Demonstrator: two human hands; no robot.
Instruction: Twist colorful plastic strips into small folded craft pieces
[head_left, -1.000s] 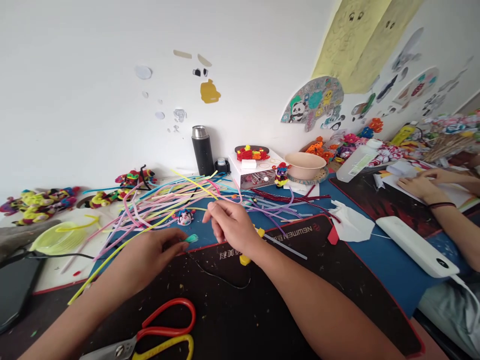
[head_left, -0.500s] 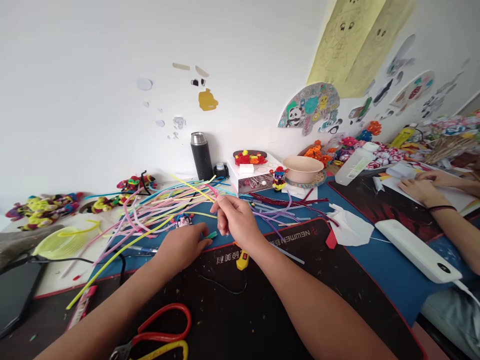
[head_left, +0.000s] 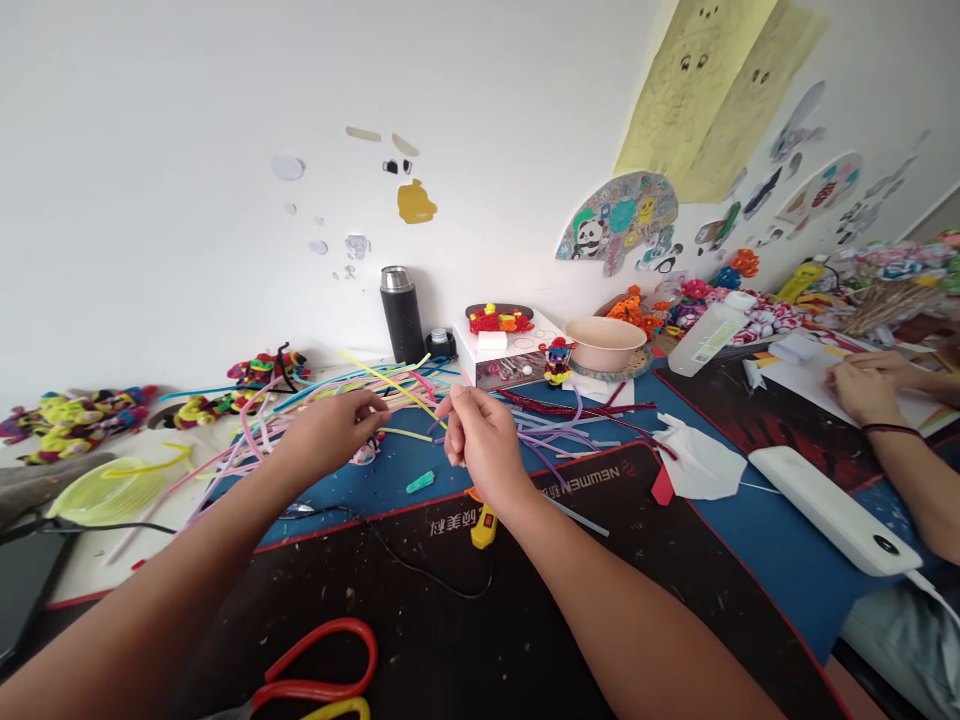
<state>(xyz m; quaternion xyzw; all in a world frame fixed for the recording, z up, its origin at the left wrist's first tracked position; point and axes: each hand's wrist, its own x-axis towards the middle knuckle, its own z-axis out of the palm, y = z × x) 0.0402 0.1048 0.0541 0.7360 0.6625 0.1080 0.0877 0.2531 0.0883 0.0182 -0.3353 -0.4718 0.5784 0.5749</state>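
Note:
My right hand is closed, its fingertips pinching a yellow pipe cleaner that slants up and left. My left hand hovers at the pile of pastel pipe cleaners, fingers bent, with a gap between thumb and forefinger; nothing shows in it. Just beneath its fingers is a small white figure, partly hidden. A teal piece lies on the blue mat between my hands. Below my right hand is a yellow-handled tool, its upper part covered by my wrist.
Red-and-yellow-handled scissors lie at the front. A black flask, white box, small costumed figure and beige bowl stand by the wall. At right are a white power bank and another person's hands.
My left hand has moved up and left, away from the teal piece, which now shows fully. The right hand has shifted slightly right, still with the yellow pipe cleaner. The other person's hands moved right.

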